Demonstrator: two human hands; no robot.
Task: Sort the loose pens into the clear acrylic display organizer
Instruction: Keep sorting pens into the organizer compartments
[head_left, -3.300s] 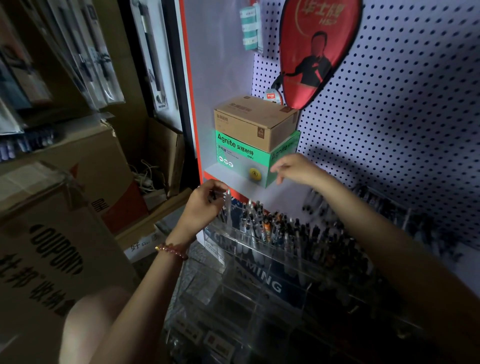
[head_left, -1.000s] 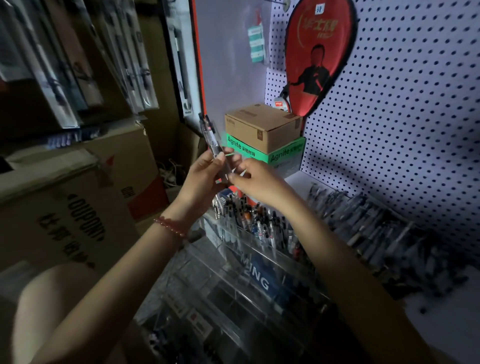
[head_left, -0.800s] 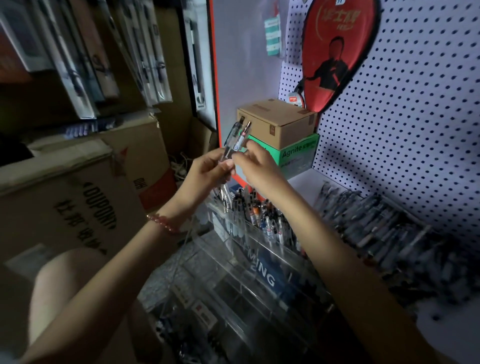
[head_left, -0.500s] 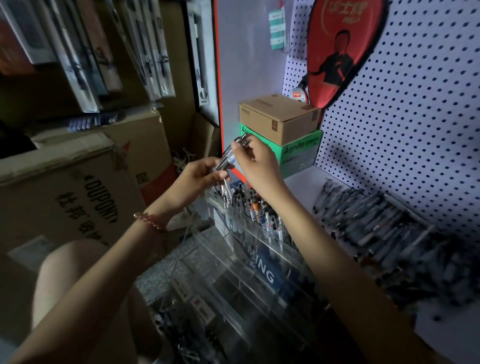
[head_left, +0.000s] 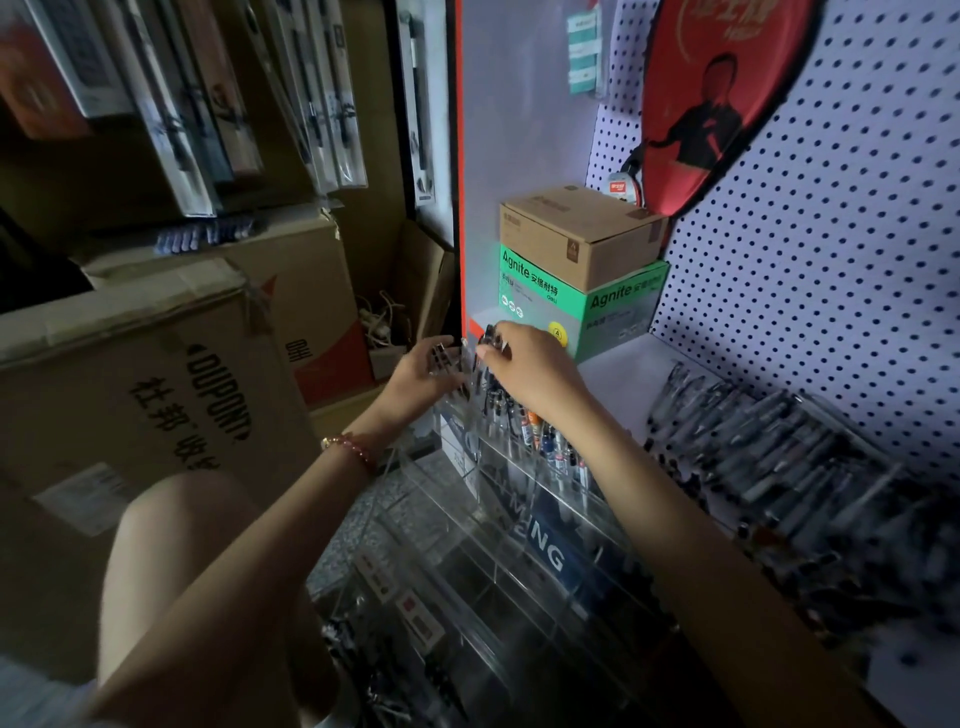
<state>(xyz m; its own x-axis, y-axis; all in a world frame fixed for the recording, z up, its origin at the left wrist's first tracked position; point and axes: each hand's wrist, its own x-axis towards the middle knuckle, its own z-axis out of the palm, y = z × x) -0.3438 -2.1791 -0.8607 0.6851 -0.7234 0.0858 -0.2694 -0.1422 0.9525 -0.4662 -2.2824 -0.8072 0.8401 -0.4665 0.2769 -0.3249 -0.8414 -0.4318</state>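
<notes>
Clear, dark-tipped pens (head_left: 491, 340) in curled fingers (head_left: 492, 359) of left hand (head_left: 415, 375) and right hand (head_left: 530, 364), over clear tiered organizer (head_left: 519, 519).

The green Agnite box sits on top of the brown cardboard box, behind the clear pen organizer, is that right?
No, reversed: the head view shows the brown cardboard box on top of the green Agnite box, behind the clear pen organizer.

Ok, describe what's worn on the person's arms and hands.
No sleeves or gloves show on either arm. The left hand has a bracelet of round reddish beads, one gold-coloured, at its wrist. The right hand and wrist wear nothing visible.
</notes>
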